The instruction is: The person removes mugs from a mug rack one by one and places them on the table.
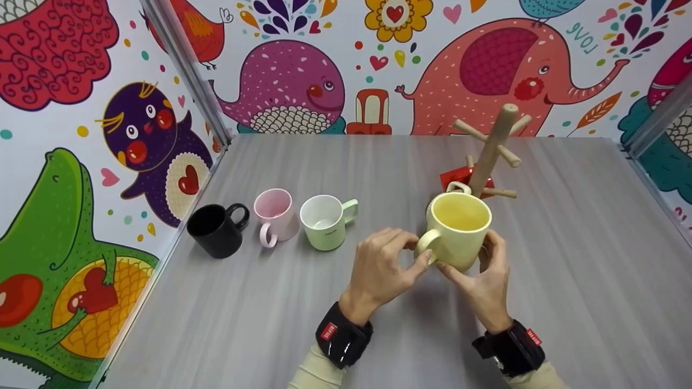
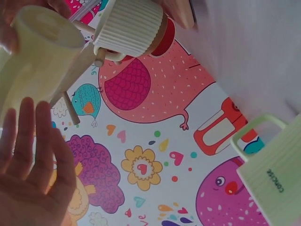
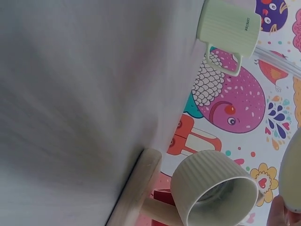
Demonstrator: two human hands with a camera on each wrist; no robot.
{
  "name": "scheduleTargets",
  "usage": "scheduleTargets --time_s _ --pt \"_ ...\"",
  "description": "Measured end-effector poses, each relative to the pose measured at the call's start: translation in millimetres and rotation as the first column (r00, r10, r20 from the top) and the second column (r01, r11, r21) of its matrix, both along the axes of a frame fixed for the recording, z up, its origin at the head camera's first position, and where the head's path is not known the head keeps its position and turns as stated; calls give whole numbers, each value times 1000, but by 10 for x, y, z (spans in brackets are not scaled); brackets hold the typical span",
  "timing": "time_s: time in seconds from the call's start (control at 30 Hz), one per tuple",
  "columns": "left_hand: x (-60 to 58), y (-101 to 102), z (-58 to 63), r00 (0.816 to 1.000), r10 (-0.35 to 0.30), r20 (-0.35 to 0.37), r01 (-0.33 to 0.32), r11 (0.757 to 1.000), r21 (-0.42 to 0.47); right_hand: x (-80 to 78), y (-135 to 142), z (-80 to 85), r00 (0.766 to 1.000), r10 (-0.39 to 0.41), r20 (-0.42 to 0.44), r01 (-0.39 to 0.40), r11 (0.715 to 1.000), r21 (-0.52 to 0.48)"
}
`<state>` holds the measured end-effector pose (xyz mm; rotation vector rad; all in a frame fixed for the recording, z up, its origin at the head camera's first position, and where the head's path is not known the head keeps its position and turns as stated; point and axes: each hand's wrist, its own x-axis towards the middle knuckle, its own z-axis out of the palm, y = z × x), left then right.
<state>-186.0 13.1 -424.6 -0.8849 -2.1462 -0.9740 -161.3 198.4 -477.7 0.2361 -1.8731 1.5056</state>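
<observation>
A pale yellow mug [image 1: 459, 229] is held above the table, its opening up and tilted toward the head camera. My left hand [image 1: 381, 267] pinches its handle between thumb and fingers. Around the lower right side of the mug my right hand [image 1: 484, 278] curls its fingers and thumb. Behind it stands a wooden mug tree [image 1: 493, 146] with several pegs. A cream ribbed mug [image 3: 207, 188] hangs low on the tree, mostly hidden by the yellow mug in the head view. A red mug [image 1: 459, 175] is partly visible behind the post.
Left of the hands, a black mug [image 1: 219, 235], a pink mug [image 1: 278, 216] and a light green mug [image 1: 326, 227] stand in a row on the grey table [image 1: 227, 324]. Printed panels [image 1: 378, 70] wall the table at the back and sides.
</observation>
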Motion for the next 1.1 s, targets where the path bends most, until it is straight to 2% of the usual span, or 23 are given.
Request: scheduleTargets --time_s 0.6,0.7,0.8,0.9,1.1 --pt "17 6 -12 996 -52 79 48 998 42 37 -52 -84 998 54 -28 -52 997 53" --pt "20 3 -10 991 -79 109 73 996 60 32 -56 -82 998 57 -33 -55 997 61" --pt "20 2 -6 979 -131 158 120 990 81 29 -60 -75 999 46 -26 -45 997 65" --pt "23 -1 7 959 -184 217 168 982 89 27 -64 -66 999 43 -13 -42 997 58" --pt "30 -16 44 898 -266 351 250 964 90 17 -65 -60 999 49 -3 -48 998 47"
